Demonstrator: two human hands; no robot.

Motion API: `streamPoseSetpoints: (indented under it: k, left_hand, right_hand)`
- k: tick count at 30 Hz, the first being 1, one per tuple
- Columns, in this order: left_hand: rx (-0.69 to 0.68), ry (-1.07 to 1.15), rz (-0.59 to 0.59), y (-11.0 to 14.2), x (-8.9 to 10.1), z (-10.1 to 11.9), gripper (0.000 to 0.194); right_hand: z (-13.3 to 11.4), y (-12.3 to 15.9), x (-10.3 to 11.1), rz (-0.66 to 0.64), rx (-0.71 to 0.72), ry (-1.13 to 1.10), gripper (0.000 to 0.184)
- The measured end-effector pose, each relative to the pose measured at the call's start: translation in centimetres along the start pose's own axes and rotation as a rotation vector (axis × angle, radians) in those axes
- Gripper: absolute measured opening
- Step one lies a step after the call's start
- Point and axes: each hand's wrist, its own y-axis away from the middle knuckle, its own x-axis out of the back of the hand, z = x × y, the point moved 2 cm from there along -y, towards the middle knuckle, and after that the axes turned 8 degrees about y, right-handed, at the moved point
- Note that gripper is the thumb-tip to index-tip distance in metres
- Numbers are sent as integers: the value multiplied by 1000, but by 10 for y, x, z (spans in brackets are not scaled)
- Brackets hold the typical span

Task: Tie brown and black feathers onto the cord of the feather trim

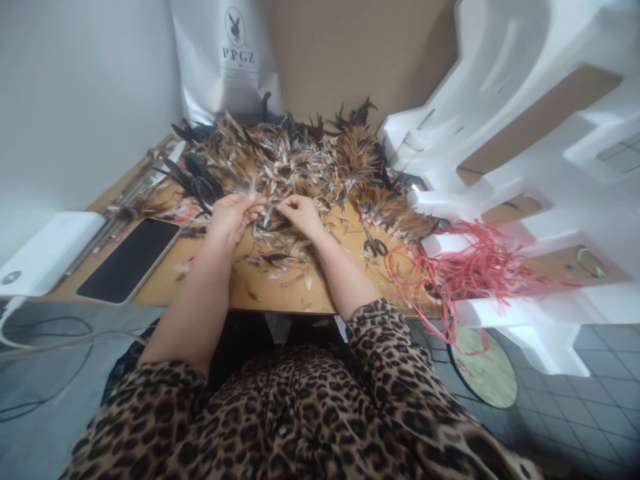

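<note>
My left hand (234,215) is closed in a pinch over the front of the feather heap, with a pale fluffy feather (249,187) showing at its fingers. Close beside it, my right hand (302,215) also pinches with thumb and forefinger. What sits in the right fingertips is too small to make out among the plumage. Brown, white and black feathers (295,157) are piled behind both hands. Loose feathers (280,257) lie on the wooden table (280,300) below them. Long black feathers (197,180) lie just left of my left hand.
Black-handled scissors (375,247) lie to the right, near tangled red ribbon strips (470,267) draped over white foam pieces (530,310). A phone (131,260) and a cabled white power bank (53,250) rest at left. A silver bag (225,80) stands behind the heap.
</note>
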Motion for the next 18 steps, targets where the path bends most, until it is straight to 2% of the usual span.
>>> streamPoseSetpoints:
  k: [6, 10, 14, 18]
  left_hand:
    - [1, -4, -46, 1, -1, -3, 10]
    - [-24, -5, -49, 1, -1, -3, 12]
    - [-31, -8, -40, -1, 0, -4, 13]
    - [-35, -11, -37, 0, -1, -3, 13]
  right_hand:
    - [-30, 17, -8, -75, -21, 425, 37]
    - [-36, 19, -16, -139, -49, 567, 33]
    - [-30, 16, -16, -182, -67, 566, 18]
    - [-18, 9, -6, -169, -77, 344, 15]
